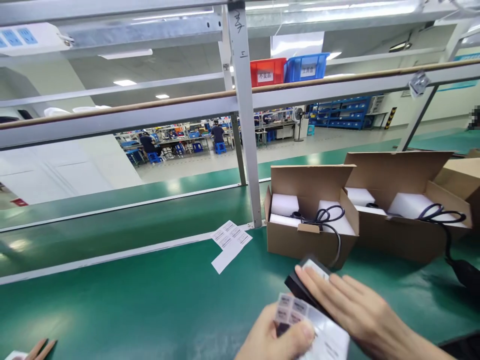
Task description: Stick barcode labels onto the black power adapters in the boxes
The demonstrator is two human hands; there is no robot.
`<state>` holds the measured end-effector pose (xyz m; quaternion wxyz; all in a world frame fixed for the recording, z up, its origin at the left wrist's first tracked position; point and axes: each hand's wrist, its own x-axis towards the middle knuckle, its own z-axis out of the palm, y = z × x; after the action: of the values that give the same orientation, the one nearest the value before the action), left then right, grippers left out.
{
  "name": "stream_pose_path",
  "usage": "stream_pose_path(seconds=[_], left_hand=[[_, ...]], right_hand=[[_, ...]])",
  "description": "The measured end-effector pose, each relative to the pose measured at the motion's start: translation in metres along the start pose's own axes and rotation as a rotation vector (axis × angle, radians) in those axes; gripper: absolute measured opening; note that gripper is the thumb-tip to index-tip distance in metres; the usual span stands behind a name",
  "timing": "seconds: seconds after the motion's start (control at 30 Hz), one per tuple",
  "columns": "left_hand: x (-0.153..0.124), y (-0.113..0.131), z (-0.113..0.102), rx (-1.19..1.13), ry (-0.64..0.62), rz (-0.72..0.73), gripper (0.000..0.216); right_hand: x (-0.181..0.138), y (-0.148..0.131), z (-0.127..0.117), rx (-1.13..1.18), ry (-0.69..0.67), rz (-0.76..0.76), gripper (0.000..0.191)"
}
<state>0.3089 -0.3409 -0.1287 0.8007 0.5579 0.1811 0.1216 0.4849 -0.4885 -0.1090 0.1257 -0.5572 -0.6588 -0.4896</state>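
Observation:
Near the bottom centre-right, my left hand (279, 335) is closed, its thumb pressing on a sheet of small labels (326, 335). Just above the sheet is a black block-shaped device (296, 287) with a whitish label (317, 268) on its upper face. My right hand (360, 305) lies across this block, fingers close together and pressed along its top. Its thumb is hidden, and so is the block's underside. Both hands are slightly blurred. On the green bench, left of the open carton (311, 245), lies another label sheet (230, 242).
A second open carton (397, 237) stands to the right; both hold white foam and black cables. A black cord with a bulky end (465, 275) hangs outside it. A metal post (243, 120) rises behind the bench. At bottom left, fingertip-like shapes (41, 350) show.

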Motion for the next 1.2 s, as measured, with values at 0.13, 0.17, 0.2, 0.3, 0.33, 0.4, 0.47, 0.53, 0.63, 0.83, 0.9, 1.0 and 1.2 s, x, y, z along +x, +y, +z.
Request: stream_pose_path(seconds=[0.13, 0.17, 0.2, 0.3, 0.33, 0.4, 0.47, 0.53, 0.63, 0.83, 0.9, 1.0, 1.2], left_hand=[[-0.009, 0.054, -0.001, -0.226, 0.147, 0.300, 0.051], [-0.010, 0.063, -0.005, -0.261, 0.224, 0.374, 0.049], [-0.008, 0.068, -0.010, -0.286, 0.291, 0.423, 0.047], [0.002, 0.072, -0.024, -0.347, 0.376, 0.398, 0.048], [0.008, 0.071, -0.027, -0.365, 0.381, 0.379, 0.050], [0.020, 0.072, -0.032, -0.381, 0.391, 0.360, 0.054], [0.032, 0.079, -0.034, -0.364, 0.399, 0.363, 0.056], [0.043, 0.094, -0.033, -0.325, 0.408, 0.356, 0.056], [0.061, 0.120, -0.018, -0.327, 0.405, 0.331, 0.053], [0.093, 0.155, 0.034, -0.361, 0.371, 0.225, 0.060], [0.095, 0.166, 0.048, -0.318, 0.424, 0.206, 0.065], [0.096, 0.185, 0.065, -0.221, 0.480, 0.190, 0.072], [0.104, 0.199, 0.090, 0.057, 0.521, 0.231, 0.073]], right_hand=[[0.025, 0.041, 0.009, 0.328, 0.132, 0.478, 0.028], [0.029, 0.053, 0.015, 0.507, 0.177, 0.716, 0.028], [0.034, 0.065, 0.022, 0.721, 0.232, 0.959, 0.031], [0.047, 0.095, 0.048, 1.290, 0.319, 1.400, 0.045], [0.050, 0.102, 0.057, 1.390, 0.307, 1.441, 0.049], [0.052, 0.111, 0.073, 1.464, 0.235, 1.464, 0.051], [0.049, 0.115, 0.085, 1.525, 0.160, 1.483, 0.051], [0.042, 0.117, 0.091, 1.575, 0.105, 1.504, 0.059], [0.038, 0.122, 0.094, 1.503, -0.179, 1.496, 0.067], [0.055, 0.161, 0.086, 1.191, -0.596, 1.237, 0.043], [0.057, 0.181, 0.074, 1.113, -0.653, 1.130, 0.031], [0.062, 0.203, 0.046, 0.908, -0.699, 1.111, 0.022], [0.146, 0.173, -0.021, 0.675, -0.052, 0.904, 0.022]])
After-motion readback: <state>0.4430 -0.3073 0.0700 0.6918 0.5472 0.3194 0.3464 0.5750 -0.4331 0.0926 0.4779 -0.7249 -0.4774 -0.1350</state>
